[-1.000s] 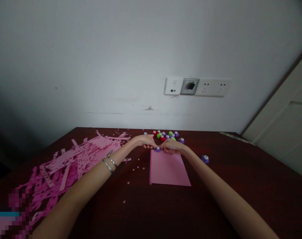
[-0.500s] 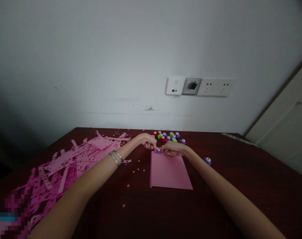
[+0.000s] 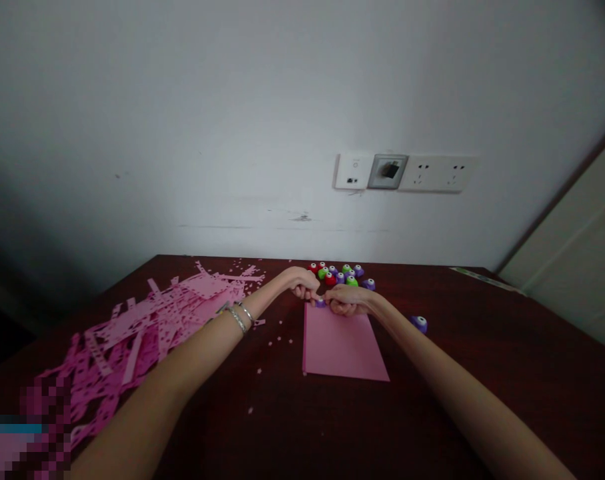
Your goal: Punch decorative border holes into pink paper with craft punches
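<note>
A pink paper sheet [image 3: 345, 347] lies on the dark table, with a small purple punch [image 3: 320, 303] at its far edge. My left hand [image 3: 305, 283], with bracelets on the wrist, is closed, its fingertips on the punch from the left. My right hand [image 3: 345, 299] is closed too and meets the punch from the right, over the sheet's far edge. Both hands grip the punch between them. Just beyond them stands a cluster of red, green and purple punches [image 3: 351, 281].
Cut pink paper strips [image 3: 147, 327] are heaped on the left of the table [image 3: 262, 440]. Tiny punched shapes [image 3: 279, 339] lie left of the sheet. Another purple punch [image 3: 419, 324] sits beside my right forearm. A flat strip [image 3: 485, 279] lies at the back right, near the wall.
The whole view has shifted slightly, so everything appears a little further right. Both hands keep the same hold on the purple punch at the sheet's far edge.
</note>
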